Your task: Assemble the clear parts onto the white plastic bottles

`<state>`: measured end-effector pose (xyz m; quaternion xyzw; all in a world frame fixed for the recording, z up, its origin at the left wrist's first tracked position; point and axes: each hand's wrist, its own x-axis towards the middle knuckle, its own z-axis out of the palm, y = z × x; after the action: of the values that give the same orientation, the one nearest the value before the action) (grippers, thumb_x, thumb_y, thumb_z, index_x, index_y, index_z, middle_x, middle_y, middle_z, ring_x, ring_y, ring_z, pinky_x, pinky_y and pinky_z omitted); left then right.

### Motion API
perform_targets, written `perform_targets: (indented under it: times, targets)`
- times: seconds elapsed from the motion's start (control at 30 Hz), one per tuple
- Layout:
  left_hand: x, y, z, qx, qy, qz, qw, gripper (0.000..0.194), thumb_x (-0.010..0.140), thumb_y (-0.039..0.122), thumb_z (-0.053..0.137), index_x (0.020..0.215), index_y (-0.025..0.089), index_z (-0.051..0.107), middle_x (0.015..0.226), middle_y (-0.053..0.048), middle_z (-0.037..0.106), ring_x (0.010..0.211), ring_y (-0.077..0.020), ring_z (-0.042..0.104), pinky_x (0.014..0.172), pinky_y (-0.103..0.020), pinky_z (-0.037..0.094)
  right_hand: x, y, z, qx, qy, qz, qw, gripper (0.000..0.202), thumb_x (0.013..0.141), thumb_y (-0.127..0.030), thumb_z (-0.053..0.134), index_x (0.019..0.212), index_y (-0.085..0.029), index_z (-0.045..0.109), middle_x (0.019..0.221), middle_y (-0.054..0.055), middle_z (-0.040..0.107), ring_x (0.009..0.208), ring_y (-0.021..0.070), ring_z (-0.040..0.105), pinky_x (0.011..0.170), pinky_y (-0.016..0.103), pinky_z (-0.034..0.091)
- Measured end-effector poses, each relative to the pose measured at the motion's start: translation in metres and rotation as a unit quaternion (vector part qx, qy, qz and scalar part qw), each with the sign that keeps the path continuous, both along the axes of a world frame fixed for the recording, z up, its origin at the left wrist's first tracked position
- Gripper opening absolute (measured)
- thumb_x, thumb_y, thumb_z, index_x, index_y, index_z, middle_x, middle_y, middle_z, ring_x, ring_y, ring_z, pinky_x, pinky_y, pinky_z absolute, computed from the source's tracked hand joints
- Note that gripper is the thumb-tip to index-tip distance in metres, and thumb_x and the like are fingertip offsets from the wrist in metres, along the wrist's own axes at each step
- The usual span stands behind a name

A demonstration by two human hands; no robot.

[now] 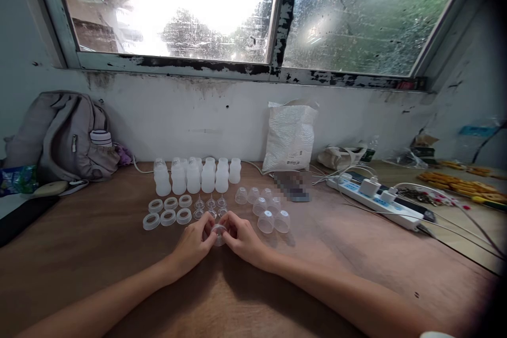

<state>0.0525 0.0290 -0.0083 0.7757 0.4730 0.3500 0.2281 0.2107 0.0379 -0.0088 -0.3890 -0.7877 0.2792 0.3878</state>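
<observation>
My left hand (197, 236) and my right hand (240, 236) meet at the middle of the table, fingers closed on opposite sides of one clear ring-shaped piece (219, 241). What lies inside the ring is hard to make out. Just beyond my fingertips stand several clear nipples (210, 204). Several translucent collar rings (168, 217) lie in two rows to the left. Behind them, frosted white bottles (194, 177) stand upright in a group. To the right of my right hand, several clear dome caps (265, 221) rest on the table.
A grey backpack (69, 134) leans at the back left, near a black flat object (26, 221). A white package (291, 137) stands against the wall. On the right lie a blurred phone-like object (293, 187), a power strip (380, 205) with cables, and yellow items (451, 185).
</observation>
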Motion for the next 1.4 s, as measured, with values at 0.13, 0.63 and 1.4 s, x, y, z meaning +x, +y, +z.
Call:
perform_targets:
  times: [0.13, 0.63, 1.4]
  targets:
    - [-0.001, 0.001, -0.003, 0.002, 0.019, 0.009, 1.0, 0.004, 0.075, 0.024, 0.045, 0.076, 0.02, 0.043, 0.063, 0.004, 0.053, 0.057, -0.0118, 0.05, 0.054, -0.021, 0.034, 0.001, -0.001, -0.001, 0.027, -0.022, 0.013, 0.999, 0.017, 0.067, -0.007, 0.046, 0.081, -0.018, 0.047, 0.06, -0.005, 0.046, 0.051, 0.0076, 0.041, 0.048, 0.017, 0.032]
    - [-0.001, -0.001, -0.009, 0.055, 0.115, -0.015, 0.992, 0.007, 0.073, 0.017, 0.042, 0.074, 0.021, 0.037, 0.069, 0.002, 0.051, 0.059, -0.0139, 0.048, 0.055, -0.022, 0.032, 0.002, -0.003, -0.016, 0.131, -0.078, 0.037, 0.988, 0.021, 0.064, -0.006, 0.045, 0.079, -0.02, 0.042, 0.066, -0.003, 0.048, 0.053, 0.0091, 0.043, 0.051, 0.018, 0.035]
    - [-0.003, 0.0, -0.007, 0.049, 0.013, 0.031, 0.998, 0.006, 0.08, 0.026, 0.042, 0.082, 0.021, 0.038, 0.067, 0.003, 0.048, 0.057, -0.0131, 0.049, 0.055, -0.024, 0.038, 0.005, -0.008, 0.0, 0.101, -0.028, 0.037, 0.994, 0.034, 0.071, -0.007, 0.046, 0.103, -0.02, 0.047, 0.082, 0.001, 0.05, 0.062, 0.0098, 0.047, 0.058, 0.021, 0.042]
